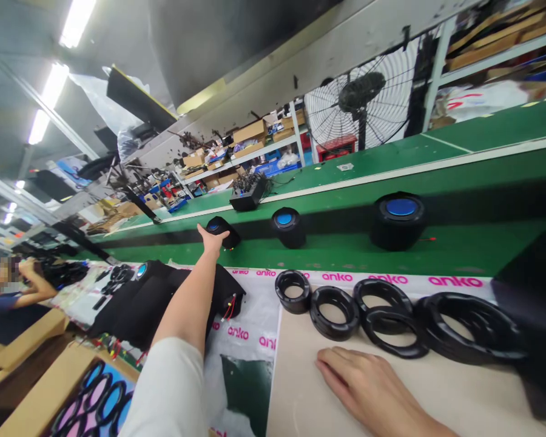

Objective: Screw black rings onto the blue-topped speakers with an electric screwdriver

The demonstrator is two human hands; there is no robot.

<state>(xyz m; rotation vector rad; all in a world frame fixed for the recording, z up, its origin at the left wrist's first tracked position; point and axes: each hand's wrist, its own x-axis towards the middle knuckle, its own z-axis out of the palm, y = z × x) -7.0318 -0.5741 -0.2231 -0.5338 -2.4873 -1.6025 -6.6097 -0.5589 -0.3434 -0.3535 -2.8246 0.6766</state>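
Observation:
My left hand is stretched far out over the green conveyor belt, its fingers touching a black round speaker with a blue top. I cannot tell whether the fingers grip it. Two more such speakers stand further right on the belt. My right hand lies flat, fingers together, on the beige bench top and holds nothing. Just beyond it lies a row of several black rings.
More black speaker bodies with red wires lie on white "anko" plastic at the left. A cardboard box of rings is at the lower left. A seated person works far left. A fan and shelves stand behind the belt.

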